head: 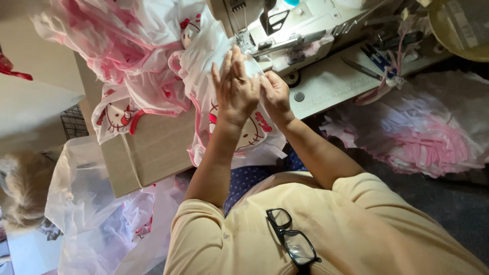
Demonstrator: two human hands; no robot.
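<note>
Your left hand [235,86] lay flat on the white printed fabric [214,61], fingers [227,63] pressed together, just in front of the sewing machine [285,30]. Your right hand [275,94], beside it nearer the machine's base, pinched the fabric edge. Fabric draped from the machine over a cardboard box [153,153]. Black glasses [293,239] hung at your shirt collar.

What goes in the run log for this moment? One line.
left hand: flat on white fabric | right hand: pinching fabric | sewing machine: ahead
</note>
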